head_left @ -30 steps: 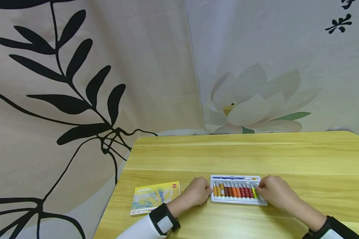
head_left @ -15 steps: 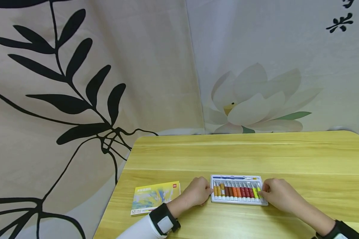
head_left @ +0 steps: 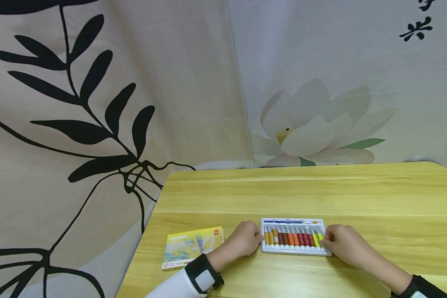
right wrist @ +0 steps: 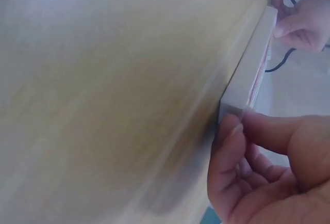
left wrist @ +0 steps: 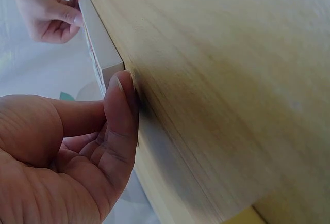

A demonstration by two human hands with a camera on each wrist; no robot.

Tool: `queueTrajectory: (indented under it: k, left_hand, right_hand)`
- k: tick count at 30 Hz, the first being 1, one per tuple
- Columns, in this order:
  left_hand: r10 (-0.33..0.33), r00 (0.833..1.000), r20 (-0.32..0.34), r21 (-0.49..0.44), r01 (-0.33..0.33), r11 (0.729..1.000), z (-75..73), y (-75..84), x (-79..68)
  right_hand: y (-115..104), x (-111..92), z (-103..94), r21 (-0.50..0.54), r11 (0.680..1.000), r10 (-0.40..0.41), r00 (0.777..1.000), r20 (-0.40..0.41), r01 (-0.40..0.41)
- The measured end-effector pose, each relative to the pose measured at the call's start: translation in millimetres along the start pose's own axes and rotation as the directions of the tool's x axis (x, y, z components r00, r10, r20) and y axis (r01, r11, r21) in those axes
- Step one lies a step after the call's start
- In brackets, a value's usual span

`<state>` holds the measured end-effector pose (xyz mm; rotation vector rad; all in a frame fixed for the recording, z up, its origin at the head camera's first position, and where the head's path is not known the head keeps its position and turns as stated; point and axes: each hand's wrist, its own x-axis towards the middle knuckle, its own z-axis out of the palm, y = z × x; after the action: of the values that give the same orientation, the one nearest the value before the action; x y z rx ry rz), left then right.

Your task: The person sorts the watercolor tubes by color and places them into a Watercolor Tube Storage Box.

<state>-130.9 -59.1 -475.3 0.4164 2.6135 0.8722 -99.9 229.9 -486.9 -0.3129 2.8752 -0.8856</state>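
Note:
A shallow white tray of paint tubes (head_left: pixel 298 252) lies on the table. Its tubes (head_left: pixel 290 239) run from ochre through brown, orange and red to yellow-green, with a blue-handled paintbrush (head_left: pixel 290 222) along the far side. My left hand (head_left: pixel 246 239) holds the tray's left end, the thumb and index finger at its corner in the left wrist view. At the other end, my right hand (head_left: pixel 345 244) pinches the edge, its thumb on top and a finger against the side wall (right wrist: pixel 247 74). The remaining fingers of both hands are curled in.
A yellow illustrated paint box (head_left: pixel 192 248) lies to the left, partly behind the left forearm. The wooden table (head_left: pixel 301 194) reaches back to a printed curtain (head_left: pixel 193 82) with black leaves and a pale flower. Both wrists wear black straps.
The right hand has shifted slightly off the tray's right end, uncovering more of the yellow-green tubes. The left hand and the tray stay in place.

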Motion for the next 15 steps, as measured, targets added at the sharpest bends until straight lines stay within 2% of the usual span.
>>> queueTrajectory:
  k: [8,15]
  left_hand:
    - [-0.005,1.000,0.005,-0.011,0.005,1.000,-0.1,-0.2,0.2]
    - [-0.006,1.000,0.003,-0.013,0.006,1.000,-0.7,-0.1,0.2]
  right_hand:
    - [3.0,0.5,-0.4,0.065,0.997,0.031,0.999,0.044,-0.034]
    - [1.5,3.0,-1.2,0.034,0.999,0.026,0.999,0.038,-0.027]
